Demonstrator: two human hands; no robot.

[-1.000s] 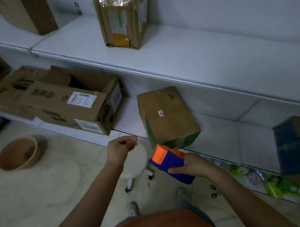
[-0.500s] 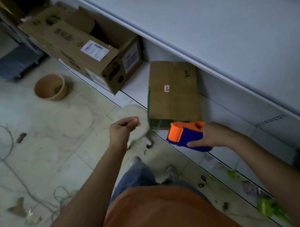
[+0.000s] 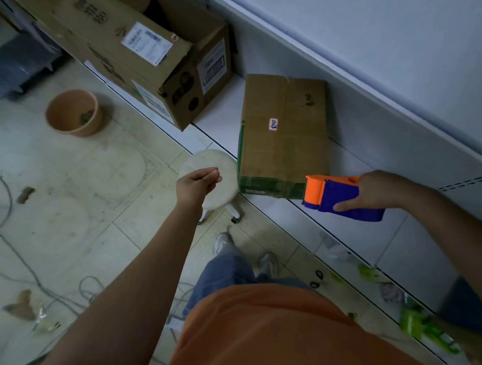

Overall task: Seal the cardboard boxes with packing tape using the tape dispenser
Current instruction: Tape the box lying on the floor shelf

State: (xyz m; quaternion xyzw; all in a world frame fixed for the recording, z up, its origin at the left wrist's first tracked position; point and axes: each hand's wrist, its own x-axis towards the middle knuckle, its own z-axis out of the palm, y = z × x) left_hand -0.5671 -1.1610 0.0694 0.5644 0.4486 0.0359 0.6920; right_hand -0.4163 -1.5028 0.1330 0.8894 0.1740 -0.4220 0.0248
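Observation:
A closed brown cardboard box (image 3: 284, 134) with a small white label and a green lower band lies on the low white shelf (image 3: 223, 119). My right hand (image 3: 379, 191) grips an orange and blue tape dispenser (image 3: 332, 196), held just right of the box's near corner, its orange end touching or almost touching that corner. My left hand (image 3: 197, 185) hovers left of the box above a round white stool (image 3: 207, 178), fingers loosely curled, holding nothing. A larger cardboard box (image 3: 124, 50) with open flaps lies further left on the same shelf.
A tan bucket (image 3: 73, 112) stands on the tiled floor at left. Cables and scraps litter the floor at lower left. An upper white shelf (image 3: 375, 45) overhangs the boxes. Green packets (image 3: 426, 332) lie under the shelf at lower right.
The view has tilted down and closer to the closed box. The dispenser in my right hand has come nearer the box's near corner. My left hand stays curled above the stool.

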